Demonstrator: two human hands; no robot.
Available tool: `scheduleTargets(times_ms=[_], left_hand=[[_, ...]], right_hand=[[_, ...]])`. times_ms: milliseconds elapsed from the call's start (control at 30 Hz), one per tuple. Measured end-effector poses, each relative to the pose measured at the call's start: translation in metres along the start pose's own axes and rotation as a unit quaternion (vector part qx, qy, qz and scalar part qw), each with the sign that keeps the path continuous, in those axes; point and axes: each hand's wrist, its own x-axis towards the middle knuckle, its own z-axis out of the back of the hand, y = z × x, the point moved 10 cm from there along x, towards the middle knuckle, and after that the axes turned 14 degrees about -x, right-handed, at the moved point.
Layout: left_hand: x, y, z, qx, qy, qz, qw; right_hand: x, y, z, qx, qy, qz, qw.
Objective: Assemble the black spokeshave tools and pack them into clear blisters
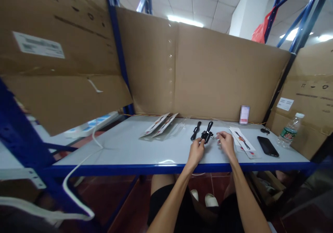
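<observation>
Near the middle of the grey table, my left hand (197,151) is closed on a black handled tool (207,133), whose handle points away from me. My right hand (225,142) is just right of it, thumb and fingers pinched together at a small, shiny piece beside the tool; the piece is too small to make out. A second black tool (196,130) lies on the table to the left of the held one. Printed cards (242,140) showing a picture of such a tool lie to the right of my right hand.
Packaged cards (159,124) rest at the left of the table (114,153). At the right are a black phone (267,146), a water bottle (288,132), small black items (265,131) and an upright screen (244,115). Cardboard (208,73) walls the back; a white cable (96,139) crosses the left edge.
</observation>
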Motion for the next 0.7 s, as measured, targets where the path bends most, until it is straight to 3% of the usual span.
scheduleTargets(times_ms=[167,367,600,700], left_hand=[[-0.004,-0.001,-0.008,-0.025,0.046,0.027,0.998],[-0.010,0.000,-0.014,-0.077,0.074,0.070,0.992],[-0.013,0.000,-0.014,-0.087,0.065,0.078,0.991],[-0.011,-0.004,-0.013,-0.063,0.053,0.048,0.995]], right_hand=[[-0.023,0.016,-0.012,0.118,0.003,-0.005,0.993],[-0.039,0.024,-0.041,0.281,0.136,-0.032,0.949],[-0.042,0.021,-0.045,0.319,0.135,-0.040,0.937],[-0.041,0.019,-0.046,0.315,0.125,-0.047,0.940]])
